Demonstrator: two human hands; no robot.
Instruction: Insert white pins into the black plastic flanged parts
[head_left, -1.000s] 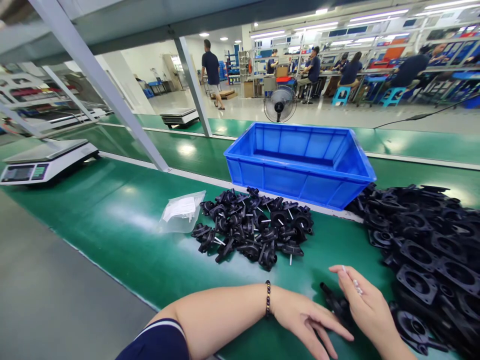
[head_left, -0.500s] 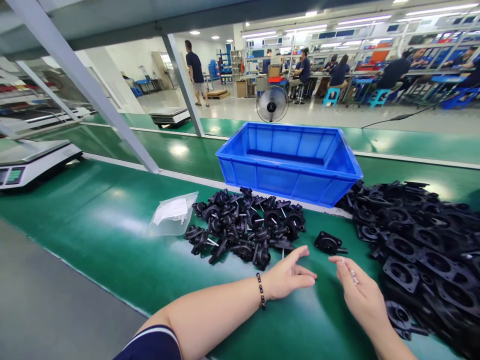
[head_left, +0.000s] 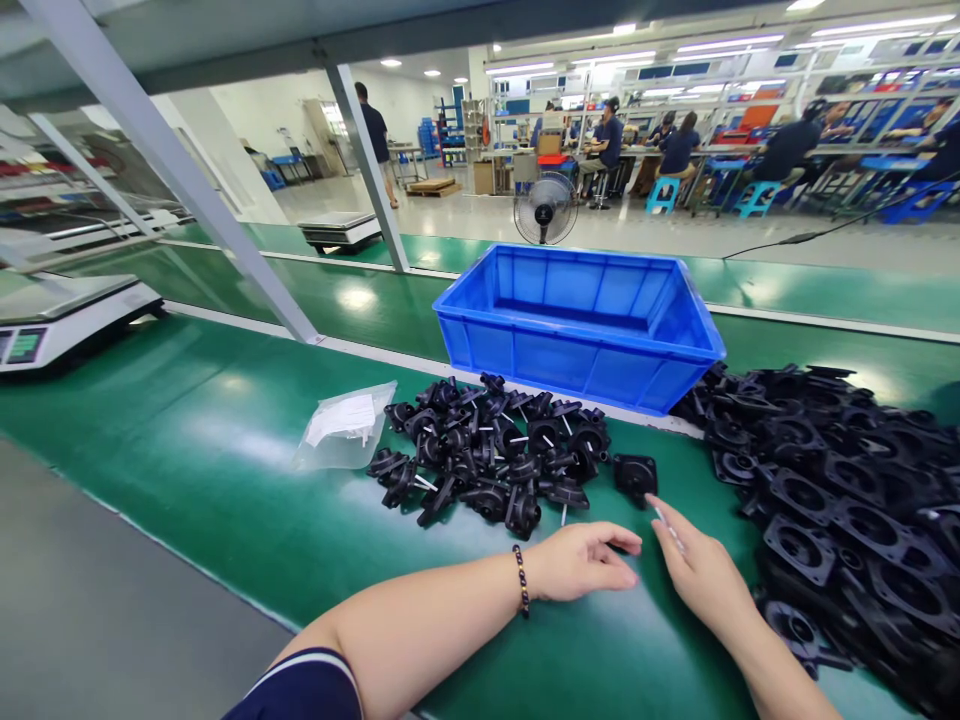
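A slender white rod [head_left: 669, 530] is being pinched between the thumb and fingers of the right hand [head_left: 703, 575]; whether more are being hidden in the palm cannot be told. The left hand [head_left: 576, 564] is being held just beside it, grasping nothing, thumb and fingertips apart. A black plastic housing with a square flange [head_left: 634, 476] is being supported by the glossy green tabletop [head_left: 225, 470], just beyond the right fingertips; whether it is being touched cannot be told. The rod is probably best being gripped lightly, its tip being left in sight, with the light housing being steadied by the free hand.

White contents, too small to tell singly, are being held in a clear plastic bag [head_left: 351, 456]. In the blue rectangular plastic bin [head_left: 570, 362], the near floor is being hidden by the front wall.
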